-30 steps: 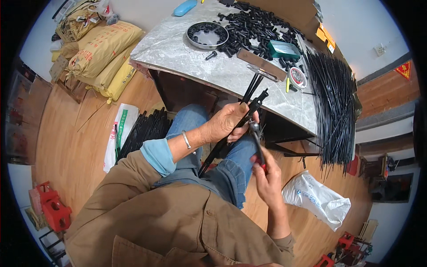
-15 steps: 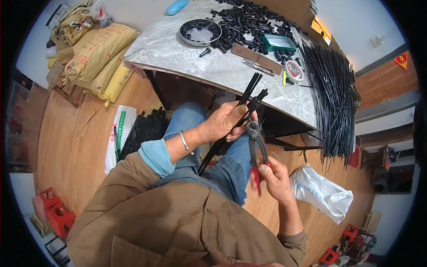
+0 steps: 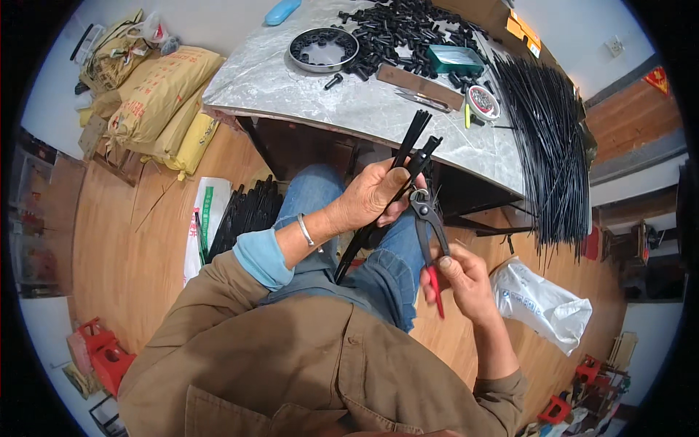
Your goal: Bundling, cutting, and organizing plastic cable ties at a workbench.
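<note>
Compared with half a second earlier, our right hand [image 3: 466, 282] has shifted only slightly; the pincers [image 3: 429, 233] remain upright with their head just below the left thumb. Our left hand [image 3: 377, 197] stays closed around a bundle of black rods [image 3: 393, 182], held over the lap, in front of the table [image 3: 306, 87]. The right hand is closed on the red-tipped pincer handles. The rods are thin, straight and matte black, slanting from lower left to upper right, their upper ends fanning apart above the fist, near the table edge.
</note>
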A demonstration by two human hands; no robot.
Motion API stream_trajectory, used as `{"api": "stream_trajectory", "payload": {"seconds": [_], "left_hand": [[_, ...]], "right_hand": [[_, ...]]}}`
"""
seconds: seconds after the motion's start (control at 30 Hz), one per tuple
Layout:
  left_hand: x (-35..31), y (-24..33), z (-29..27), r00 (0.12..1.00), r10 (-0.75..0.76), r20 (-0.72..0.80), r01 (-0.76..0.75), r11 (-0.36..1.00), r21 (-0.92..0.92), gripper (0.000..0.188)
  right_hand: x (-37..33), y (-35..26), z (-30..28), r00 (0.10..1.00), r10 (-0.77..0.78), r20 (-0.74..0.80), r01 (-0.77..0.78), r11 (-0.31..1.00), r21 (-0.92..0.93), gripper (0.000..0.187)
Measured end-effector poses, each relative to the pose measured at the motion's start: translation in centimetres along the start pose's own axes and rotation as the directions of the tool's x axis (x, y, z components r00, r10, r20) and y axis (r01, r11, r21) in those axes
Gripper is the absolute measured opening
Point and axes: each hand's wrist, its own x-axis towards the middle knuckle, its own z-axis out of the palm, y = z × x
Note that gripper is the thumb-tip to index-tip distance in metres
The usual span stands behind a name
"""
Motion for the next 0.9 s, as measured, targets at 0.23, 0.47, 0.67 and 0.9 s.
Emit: {"api": "stream_trajectory", "payload": {"seconds": [0.23,0.47,0.67,0.9], "left_hand": [[-0.2,0.3,0.5,0.998,-0.013,0.061,0.011,0.999,0.041,0.055],[-0.2,0.2,-0.4,1.000,0.003,-0.007,-0.002,0.996,0.090,0.064],[-0.4,0.4,0.2,0.999,0.000,0.034,-0.003,0.995,0.095,0.059],[-0.4,0.2,0.1,0.994,0.048,-0.098,-0.041,0.996,0.077,0.056]], "right_hand": [[1.3,-1.2,-2.6,0.920,0.196,0.340,-0.191,0.980,-0.051,0.029],[1.1,-1.3,-1.9,0.934,-0.357,0.019,0.301,0.756,-0.582,0.030],[0.6,0.4,-2.4,0.932,0.177,0.316,-0.277,0.910,0.308,0.013],[1.6,-3.2,-0.4,0.935,-0.353,0.024,0.216,0.516,-0.829,0.031]]}}
